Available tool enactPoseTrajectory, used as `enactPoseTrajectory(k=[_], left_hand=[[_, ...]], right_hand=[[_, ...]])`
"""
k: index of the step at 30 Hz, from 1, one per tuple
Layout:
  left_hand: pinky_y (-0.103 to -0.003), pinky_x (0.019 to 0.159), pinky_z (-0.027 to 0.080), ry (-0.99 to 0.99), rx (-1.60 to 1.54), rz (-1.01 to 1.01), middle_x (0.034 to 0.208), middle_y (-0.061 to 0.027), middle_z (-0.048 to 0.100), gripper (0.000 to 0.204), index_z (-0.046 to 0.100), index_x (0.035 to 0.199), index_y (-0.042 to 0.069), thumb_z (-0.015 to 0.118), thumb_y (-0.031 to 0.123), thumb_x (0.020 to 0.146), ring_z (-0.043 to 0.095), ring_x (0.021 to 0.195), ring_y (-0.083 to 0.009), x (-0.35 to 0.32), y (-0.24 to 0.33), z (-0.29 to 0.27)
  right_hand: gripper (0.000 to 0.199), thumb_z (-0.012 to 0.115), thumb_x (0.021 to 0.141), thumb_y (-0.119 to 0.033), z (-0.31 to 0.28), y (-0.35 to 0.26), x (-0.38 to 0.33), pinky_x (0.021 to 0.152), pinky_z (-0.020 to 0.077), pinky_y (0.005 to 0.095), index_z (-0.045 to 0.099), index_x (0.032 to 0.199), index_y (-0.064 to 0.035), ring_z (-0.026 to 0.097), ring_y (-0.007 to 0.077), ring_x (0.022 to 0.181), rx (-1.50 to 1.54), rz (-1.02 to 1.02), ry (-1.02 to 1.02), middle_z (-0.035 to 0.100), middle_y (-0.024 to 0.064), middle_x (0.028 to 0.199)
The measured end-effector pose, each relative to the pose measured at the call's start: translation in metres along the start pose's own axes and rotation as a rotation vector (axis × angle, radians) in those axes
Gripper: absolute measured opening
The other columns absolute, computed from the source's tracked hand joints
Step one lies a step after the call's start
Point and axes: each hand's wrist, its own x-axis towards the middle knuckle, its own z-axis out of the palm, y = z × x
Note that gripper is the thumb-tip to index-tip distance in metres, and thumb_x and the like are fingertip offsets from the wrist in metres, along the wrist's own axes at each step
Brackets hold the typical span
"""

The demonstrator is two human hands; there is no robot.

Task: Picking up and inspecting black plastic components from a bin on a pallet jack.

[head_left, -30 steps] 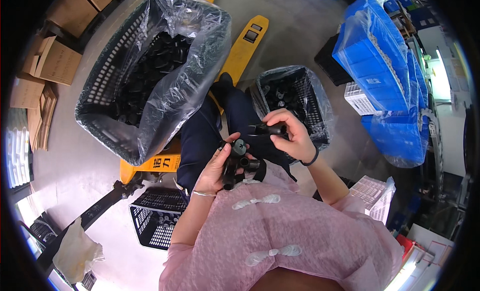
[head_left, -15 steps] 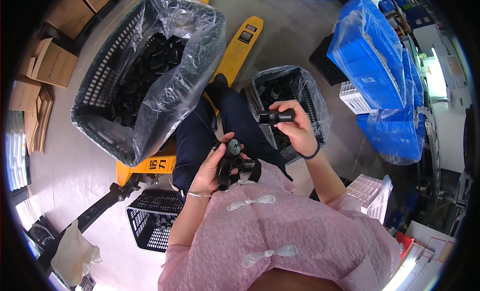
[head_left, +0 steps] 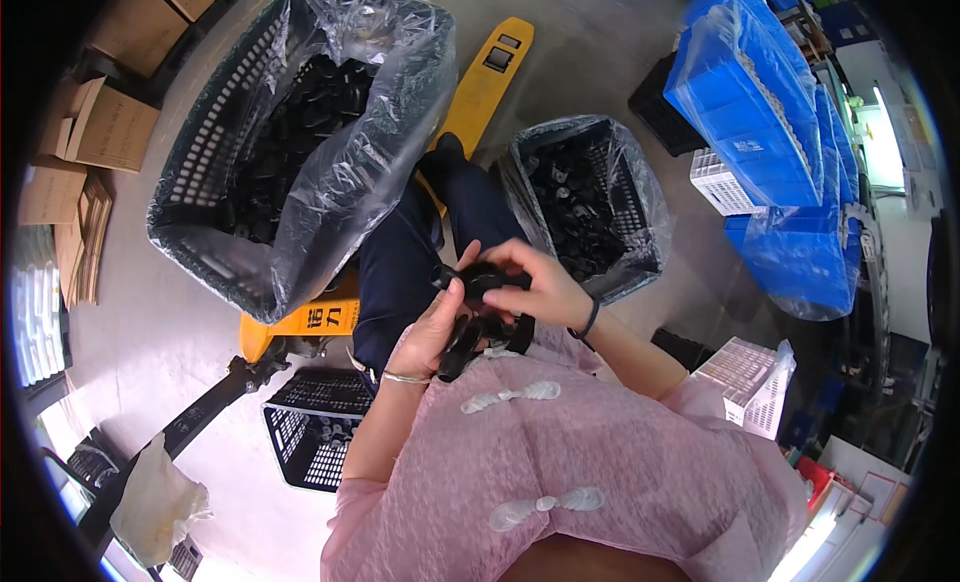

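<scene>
Centre | black tubular part pinched by right hand | black parts gripped by left hand | film-lined crate seen upper left

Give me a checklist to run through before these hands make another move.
1. Left hand secure on the lower black parts: ok, fingers wrapped around them.
2. Right hand secure on the upper black part: ok, fingers closed on it.
3. Upper part properly joined to the others: cannot tell, fingers hide the contact.
4. Large lined crate open at the top: ok, black pieces visible inside.
5. Shoe off the yellow fork: cannot tell, they overlap in this view.
</scene>
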Motion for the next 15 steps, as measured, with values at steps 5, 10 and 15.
enactPoseTrajectory(k=[5,10,15], left_hand=[[-0.02,0.056,0.043,0.05,-0.076,-0.02,0.108,-0.013,0.051,0.059,0.022,0.133,0.014,0.049,0.036,0.085,0.054,0.09,-0.0167,0.0,0.0,-0.006],[-0.02,0.054,0.042,0.029,-0.134,-0.054,0.108,-0.0148,0.051,0.059,0.025,0.13,0.005,0.055,0.023,0.083,0.054,0.092,-0.0175,0.003,0.001,-0.007],[-0.019,0.055,0.043,0.018,-0.145,-0.064,0.108,-0.0148,0.051,0.058,0.026,0.129,0.004,0.055,0.023,0.083,0.054,0.091,-0.0174,0.004,0.002,-0.008]], right_hand=[[0.028,0.06,0.072,-0.001,-0.016,-0.028,0.006,0.078,0.0402,0.0249,0.046,0.097,-0.0038,0.053,0.0125,0.094,-0.283,-0.341,0.179,0.055,0.0102,0.108],[0.03,0.059,0.073,0.001,-0.026,-0.03,0.004,0.08,0.0397,0.0249,0.045,0.098,-0.004,0.05,0.0119,0.095,-0.226,-0.371,0.141,0.053,0.011,0.111],[0.03,0.059,0.076,-0.003,-0.033,-0.024,0.001,0.078,0.0395,0.0239,0.046,0.103,-0.0028,0.051,0.009,0.09,-0.013,-0.289,0.198,0.054,0.0056,0.106]])
